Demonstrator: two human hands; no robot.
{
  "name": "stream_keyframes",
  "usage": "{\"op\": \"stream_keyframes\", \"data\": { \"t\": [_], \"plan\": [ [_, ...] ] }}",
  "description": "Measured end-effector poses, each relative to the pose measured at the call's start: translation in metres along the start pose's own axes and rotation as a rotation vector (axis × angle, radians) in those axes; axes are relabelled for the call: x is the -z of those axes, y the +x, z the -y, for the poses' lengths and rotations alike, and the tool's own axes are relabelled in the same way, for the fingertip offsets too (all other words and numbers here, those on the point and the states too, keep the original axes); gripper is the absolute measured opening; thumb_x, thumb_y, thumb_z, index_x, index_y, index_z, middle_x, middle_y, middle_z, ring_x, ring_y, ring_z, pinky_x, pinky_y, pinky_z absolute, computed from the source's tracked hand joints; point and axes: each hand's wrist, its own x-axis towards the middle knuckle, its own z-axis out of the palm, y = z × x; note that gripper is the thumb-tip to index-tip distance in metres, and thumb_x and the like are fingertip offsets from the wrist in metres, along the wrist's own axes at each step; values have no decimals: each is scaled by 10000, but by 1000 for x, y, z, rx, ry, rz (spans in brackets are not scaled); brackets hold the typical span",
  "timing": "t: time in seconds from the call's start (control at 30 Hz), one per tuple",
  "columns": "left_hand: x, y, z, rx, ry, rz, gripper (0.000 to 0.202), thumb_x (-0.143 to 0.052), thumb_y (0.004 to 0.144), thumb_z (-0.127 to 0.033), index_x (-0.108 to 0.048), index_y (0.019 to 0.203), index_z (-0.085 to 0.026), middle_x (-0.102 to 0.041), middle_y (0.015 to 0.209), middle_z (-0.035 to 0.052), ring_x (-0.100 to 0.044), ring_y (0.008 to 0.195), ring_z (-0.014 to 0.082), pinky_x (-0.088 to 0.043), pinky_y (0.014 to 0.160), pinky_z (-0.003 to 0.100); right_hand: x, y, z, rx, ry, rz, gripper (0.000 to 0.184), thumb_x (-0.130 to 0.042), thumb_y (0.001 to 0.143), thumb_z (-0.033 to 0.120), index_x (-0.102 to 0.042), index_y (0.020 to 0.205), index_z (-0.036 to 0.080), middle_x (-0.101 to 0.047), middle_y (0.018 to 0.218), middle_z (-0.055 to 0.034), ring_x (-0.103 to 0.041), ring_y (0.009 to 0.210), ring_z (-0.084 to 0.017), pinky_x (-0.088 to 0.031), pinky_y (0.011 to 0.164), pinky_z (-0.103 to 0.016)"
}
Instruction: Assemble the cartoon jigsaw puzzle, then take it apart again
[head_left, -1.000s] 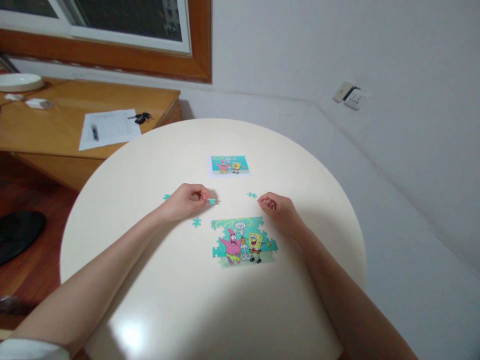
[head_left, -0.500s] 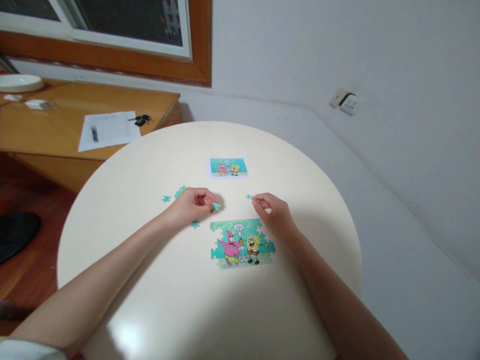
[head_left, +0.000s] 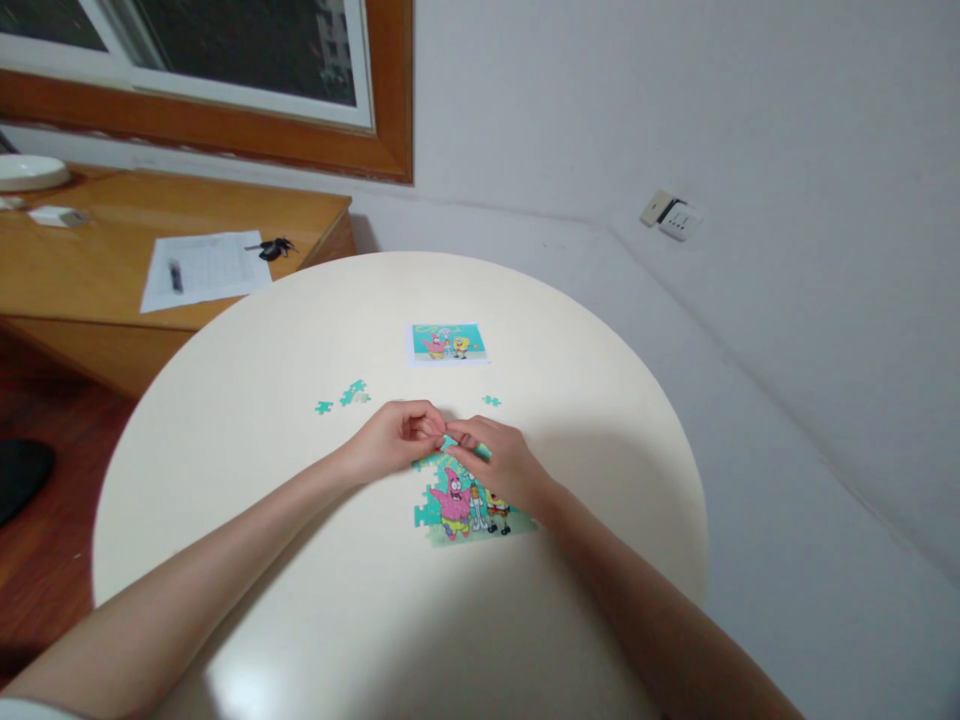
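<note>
Above the partly assembled turquoise-and-pink cartoon jigsaw [head_left: 454, 505], left hand [head_left: 401, 440] and right hand [head_left: 504, 462] have just come together!
Left grip pinches a small turquoise jigsaw piece [head_left: 448, 442], now within both hands' reach; whether the right grip holds it, can't tell. Farther across the round cream bench [head_left: 555, 340], loose turquoise pieces [head_left: 324, 408], then the white-bordered cartoon print [head_left: 448, 342].

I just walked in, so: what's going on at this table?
A person's left hand and right hand meet at a small teal piece by the far edge of a partly joined jigsaw; which one grips it is hard to tell. The right hand hides part of the jigsaw, whose left edge is ragged. Loose pieces lie farther back on the table, with a printed picture of the same characters beyond.
</note>
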Motion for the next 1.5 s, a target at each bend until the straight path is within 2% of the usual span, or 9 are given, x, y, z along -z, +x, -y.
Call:
{"op": "stream_keyframes", "data": {
  "t": [0.17, 0.33, 0.47, 0.57, 0.67, 0.87, 1.03, 1.2, 1.5],
  "plan": [
    [-1, 0, 0, -35, 76, 9, 101, -566, 693, -234, -514, 696, -148, -550, 598, -15, -499, 564, 75, -433, 542, 213, 2, 1, 2, -36, 27, -21, 156, -549, 819, 200, -651, 937, 215, -661, 788, -16, -586, 687, -124, -458, 666, -243],
    [2, -2, -5, -163, 346, -21, 95, -509, 735, -221, -560, 713, -143, -581, 707, 25, -521, 661, 100, -456, 641, 255, 21, 0, -12, -73, -33, -99, 191, -521, 816, 182, -679, 917, 212, -672, 826, -33, -585, 695, -126, -465, 701, -266],
    [5, -4, -6, -266, 553, 19, 126, -488, 778, -215, -583, 723, -155, -580, 731, 29, -517, 689, 116, -429, 641, 264, 43, -3, -38, -269, 27, -202, 139, -575, 752, 217, -681, 840, 199, -691, 777, -32, -614, 680, -137, -492, 686, -281],
    [8, -4, -3, -305, 631, 49, 134, -472, 799, -192, -585, 733, -160, -575, 732, 27, -501, 658, 110, -407, 596, 246, 54, -4, -53, -439, 162, -204, 152, -597, 701, 239, -674, 818, 180, -700, 729, -34, -646, 650, -145, -513, 639, -278],
    [10, -3, -1, -320, 682, 46, 149, -459, 809, -168, -561, 701, -160, -557, 712, 20, -483, 626, 100, -390, 568, 230, 60, -4, -57, -530, 264, -215, 182, -612, 675, 267, -671, 808, 157, -703, 706, -43, -652, 600, -142, -516, 605, -276],
    [16, -2, 2, -309, 729, -23, 142, -453, 805, -157, -554, 705, -159, -552, 702, 14, -475, 601, 93, -382, 544, 214, 64, -4, -51, -573, 362, -71, 163, -677, 626, 290, -666, 705, 147, -661, 540, -21, -629, 531, -138, -478, 534, -252],
    [19, -1, 4, -297, 761, -79, 159, -457, 812, -187, -557, 692, -158, -551, 671, 9, -471, 574, 86, -378, 532, 208, 67, -5, -52, -649, 420, 29, 167, -730, 571, 281, -651, 635, 149, -645, 516, -16, -599, 502, -123, -448, 501, -238],
    [20, 0, 5, -312, 752, -128, 160, -487, 811, -224, -570, 694, -153, -546, 648, 6, -467, 546, 83, -377, 516, 207, 71, -5, -49, -728, 431, 159, 134, -737, 541, 209, -622, 574, 151, -616, 490, 15, -546, 454, -88, -417, 474, -211],
    [21, 1, 6, -322, 755, -160, 161, -494, 804, -229, -573, 686, -153, -544, 628, -2, -472, 536, 86, -376, 518, 205, 72, -6, -47, -746, 386, 214, 69, -682, 596, 155, -623, 561, 150, -613, 495, 20, -528, 443, -74, -392, 455, -194]
  ]
}}
